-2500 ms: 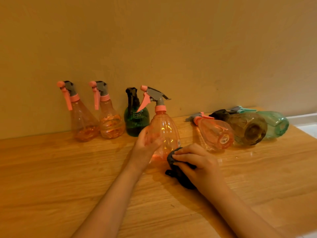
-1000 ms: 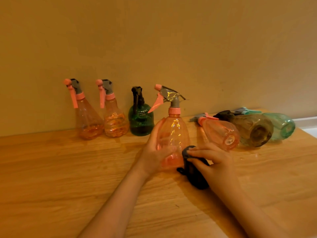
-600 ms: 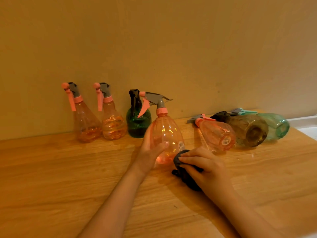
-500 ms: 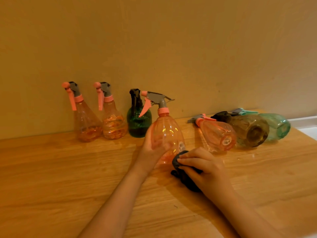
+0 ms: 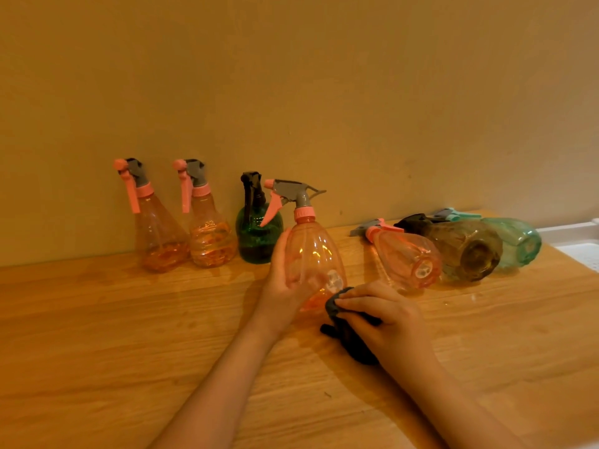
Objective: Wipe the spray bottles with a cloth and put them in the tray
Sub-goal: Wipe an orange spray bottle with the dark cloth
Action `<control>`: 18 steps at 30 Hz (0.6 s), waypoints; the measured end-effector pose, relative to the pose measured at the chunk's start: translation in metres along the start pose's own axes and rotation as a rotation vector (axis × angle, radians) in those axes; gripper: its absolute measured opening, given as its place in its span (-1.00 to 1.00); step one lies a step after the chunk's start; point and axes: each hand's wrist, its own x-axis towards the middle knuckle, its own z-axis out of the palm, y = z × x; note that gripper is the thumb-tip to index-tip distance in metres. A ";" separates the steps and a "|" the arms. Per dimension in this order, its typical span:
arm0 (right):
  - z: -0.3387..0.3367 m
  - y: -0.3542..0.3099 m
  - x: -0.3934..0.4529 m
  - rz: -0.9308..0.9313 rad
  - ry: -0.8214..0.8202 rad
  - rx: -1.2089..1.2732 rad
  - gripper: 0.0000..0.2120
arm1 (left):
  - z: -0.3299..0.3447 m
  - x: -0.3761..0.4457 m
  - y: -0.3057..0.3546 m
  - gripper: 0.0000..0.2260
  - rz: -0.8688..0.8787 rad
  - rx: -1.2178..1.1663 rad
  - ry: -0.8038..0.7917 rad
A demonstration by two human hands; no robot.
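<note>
While pinching the dark cloth (image 5: 348, 322) against the lower side of the pink spray bottle (image 5: 312, 264), right hand (image 5: 385, 322) fingers (image 5: 359, 303) curled tight, pad shifted slightly round the base since a moment ago. Beyond the cloth, left hand (image 5: 285, 286) fingers spread around the bottle's far side, holding it upright on the tabletop (image 5: 129, 335), nozzle turned leftward from its earlier angle: wiping likely midway. Farther back, three bottles upright by the wall, three lying rightward, white tray (image 5: 580, 244) edge past them, unfilled.
</note>
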 end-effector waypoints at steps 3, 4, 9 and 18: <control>0.001 -0.001 0.007 0.006 0.012 -0.002 -0.89 | -0.003 0.002 -0.001 -0.13 -0.020 -0.027 0.005; 0.000 -0.002 0.011 0.023 0.011 0.001 -0.87 | -0.004 0.002 -0.002 -0.13 -0.021 -0.032 0.002; -0.002 -0.007 0.045 0.208 -0.105 0.069 -0.74 | -0.010 0.002 -0.004 -0.22 -0.028 -0.065 0.027; -0.003 -0.007 0.114 0.305 -0.134 0.022 -0.90 | -0.010 -0.001 -0.003 -0.31 -0.028 -0.035 -0.032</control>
